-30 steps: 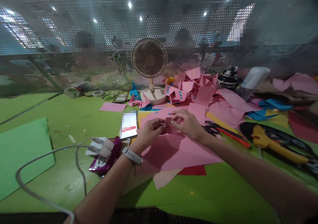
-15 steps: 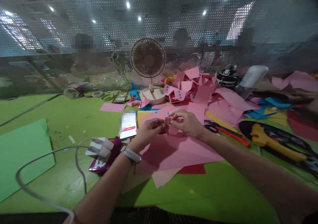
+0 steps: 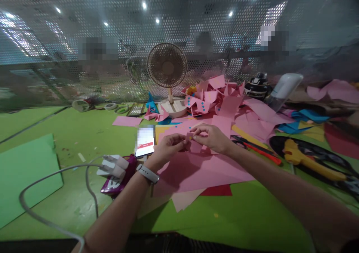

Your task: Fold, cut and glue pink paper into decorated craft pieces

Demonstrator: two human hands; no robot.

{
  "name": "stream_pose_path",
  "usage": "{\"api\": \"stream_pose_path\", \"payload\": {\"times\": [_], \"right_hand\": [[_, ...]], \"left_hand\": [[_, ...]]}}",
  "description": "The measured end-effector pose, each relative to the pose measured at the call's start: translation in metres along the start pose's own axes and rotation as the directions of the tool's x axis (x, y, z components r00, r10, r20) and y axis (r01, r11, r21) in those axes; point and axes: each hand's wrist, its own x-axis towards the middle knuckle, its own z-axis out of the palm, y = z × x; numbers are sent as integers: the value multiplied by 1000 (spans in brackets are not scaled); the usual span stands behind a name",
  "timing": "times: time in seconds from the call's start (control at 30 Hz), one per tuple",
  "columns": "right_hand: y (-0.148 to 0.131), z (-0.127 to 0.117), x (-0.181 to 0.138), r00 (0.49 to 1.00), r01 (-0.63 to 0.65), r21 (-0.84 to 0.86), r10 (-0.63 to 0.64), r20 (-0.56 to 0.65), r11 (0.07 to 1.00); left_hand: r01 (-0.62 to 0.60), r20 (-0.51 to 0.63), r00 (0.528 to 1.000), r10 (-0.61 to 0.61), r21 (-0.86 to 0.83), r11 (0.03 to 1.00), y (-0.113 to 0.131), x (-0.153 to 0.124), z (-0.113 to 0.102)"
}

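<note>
While both hands hover just off the green bench, the small folded piece of pink paper sits pinched between them, right above the big pink paper sheet spread under my wrists. My left hand has its grip clamped on the left edge of the piece. My right hand has its grip closed on the right edge, fingers curled over the top. Held in the air like that, I'd say it lets both sets of fingertips get at something that tiny. Exactly how it's folded is too small to make out.

The smartphone lies flat just left of my left hand, screen up, probably so I can glance at it. The red-handled scissors lie close to my right forearm, with the yellow and black hand tool further right. The heap of pink paper pieces with blue dots is piled at the back beside the small round desk fan, well out of the way.
</note>
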Motion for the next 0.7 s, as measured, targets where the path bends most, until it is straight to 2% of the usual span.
{"api": "stream_pose_path", "payload": {"times": [0.17,0.27,0.7], "right_hand": [[-3,-4,1,999,30,-73,-29,19,997],[-2,-6,3,1000,5,-68,-4,16,998],[-5,-3,2,997,-30,-84,24,-75,996]], "left_hand": [[-6,15,1000,6,2,1000,2,-1,1],[5,-2,1000,-5,0,1000,2,-1,1],[-20,-21,1000,19,-42,999,-4,1,0]]}}
